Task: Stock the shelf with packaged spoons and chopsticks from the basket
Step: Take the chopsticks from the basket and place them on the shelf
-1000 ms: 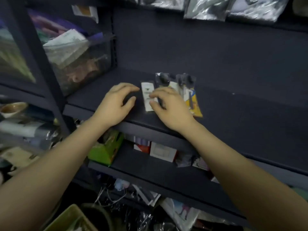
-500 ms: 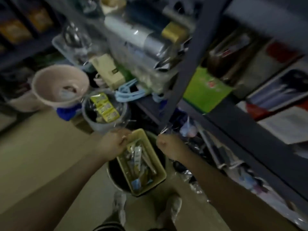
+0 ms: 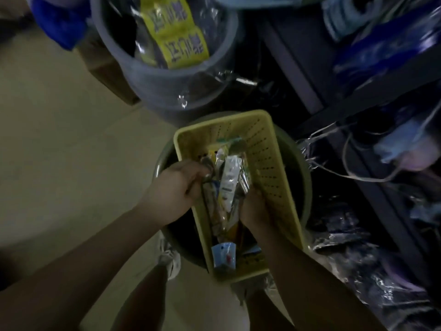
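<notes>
Over the basket: both hands reaching down among the packets.
Basket (image 3: 274,163): yellow, perforated walls, long and narrow, resting across the rim of a dark round tub (image 3: 303,168).
Packets (image 3: 229,185): clear-wrapped bundle lying lengthwise in the basket, white label on the top one; contents too blurred to tell spoons from chopsticks.
Blue packet (image 3: 223,255): at the basket's near end, apart from the bundle.
Left hand (image 3: 177,189): at the basket's left wall, fingers curled shut on the left edge of the packets, wrist over the rim.
Right hand (image 3: 255,209): inside the basket against its right wall, closed on the lower right side of the packets; fingers mostly hidden behind them.
Hands together: just beside each other, bundle between them.
Grey bucket (image 3: 152,75): beyond the basket, holding a yellow printed pack (image 3: 176,37) in clear wrap.
Shelf (image 3: 358,101): dark metal frame right of the basket, lower levels crowded with plastic-wrapped goods, blurred.
Floor (image 3: 59,151): pale, left of the basket.
Shoe (image 3: 170,259): white, below the tub's near-left edge.
</notes>
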`<state>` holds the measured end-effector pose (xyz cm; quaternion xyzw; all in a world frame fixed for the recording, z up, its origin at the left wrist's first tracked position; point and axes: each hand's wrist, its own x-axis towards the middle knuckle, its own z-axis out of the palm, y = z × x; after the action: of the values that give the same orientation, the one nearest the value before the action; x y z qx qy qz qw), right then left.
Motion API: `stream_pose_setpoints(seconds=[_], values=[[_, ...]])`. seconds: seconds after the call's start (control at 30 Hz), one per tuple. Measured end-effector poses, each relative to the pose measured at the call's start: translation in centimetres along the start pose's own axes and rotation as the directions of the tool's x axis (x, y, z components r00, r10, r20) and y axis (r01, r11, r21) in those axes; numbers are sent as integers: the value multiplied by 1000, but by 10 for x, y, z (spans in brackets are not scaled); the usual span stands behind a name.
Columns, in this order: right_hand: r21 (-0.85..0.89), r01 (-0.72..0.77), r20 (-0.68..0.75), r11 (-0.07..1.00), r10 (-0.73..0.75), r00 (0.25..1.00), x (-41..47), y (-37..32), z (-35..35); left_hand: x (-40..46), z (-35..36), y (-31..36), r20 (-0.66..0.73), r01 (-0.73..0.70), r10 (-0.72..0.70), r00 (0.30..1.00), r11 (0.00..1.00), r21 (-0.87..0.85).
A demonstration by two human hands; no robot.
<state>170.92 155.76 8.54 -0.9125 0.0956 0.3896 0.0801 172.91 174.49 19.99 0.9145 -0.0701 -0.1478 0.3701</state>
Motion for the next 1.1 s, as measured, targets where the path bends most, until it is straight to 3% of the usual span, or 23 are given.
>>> stream_pose_setpoints(seconds=[0.1,0.17,0.33,0.4,0.43,0.5,0.57,0.63,0.7,0.77,0.87,0.93,1.0,1.03,1.1], values=[[-10,-105,-112,994,103,988,12,-4,18,0,7,-7,-67,-18,16,998,999,-42],[84,-136,-105,987,144,984,14,-5,17,-2,9,-8,-102,-14,6,995,997,-79],[359,-41,-172,932,110,979,-26,2,-24,-13,13,13,-106,157,-183,977,963,-218],[462,47,-181,886,42,983,-51,7,-37,-14,16,28,-11,238,-249,969,937,-257],[577,88,-163,812,9,987,-61,8,-44,-14,18,37,63,286,-280,958,913,-289],[828,77,-55,556,-56,997,-82,0,-64,-12,20,57,218,387,-323,921,829,-404],[931,35,39,365,-193,981,-99,-10,-82,-11,18,75,300,417,-290,909,657,-628],[919,130,30,373,-393,919,-114,-20,-91,-10,14,81,249,375,-301,921,508,-775],[853,267,7,449,-521,854,-122,-28,-92,-9,8,78,171,369,-406,898,479,-797],[820,268,50,507,-529,847,-119,-30,-88,-8,4,69,84,364,-472,878,542,-758],[825,100,85,556,-298,951,-92,-26,-76,-7,-5,50,46,400,-504,863,623,-673],[781,-16,100,624,-100,990,-64,-15,-54,-9,-11,33,16,422,-476,879,763,-489],[671,-131,141,730,49,989,-37,-6,-24,-12,-17,18,-36,392,-406,913,899,-194],[644,-178,155,744,100,983,-25,-3,-10,-13,-19,13,-58,373,-378,924,924,-84],[678,-219,174,702,136,975,-7,-4,11,-14,-19,6,-110,349,-349,931,937,-22]])
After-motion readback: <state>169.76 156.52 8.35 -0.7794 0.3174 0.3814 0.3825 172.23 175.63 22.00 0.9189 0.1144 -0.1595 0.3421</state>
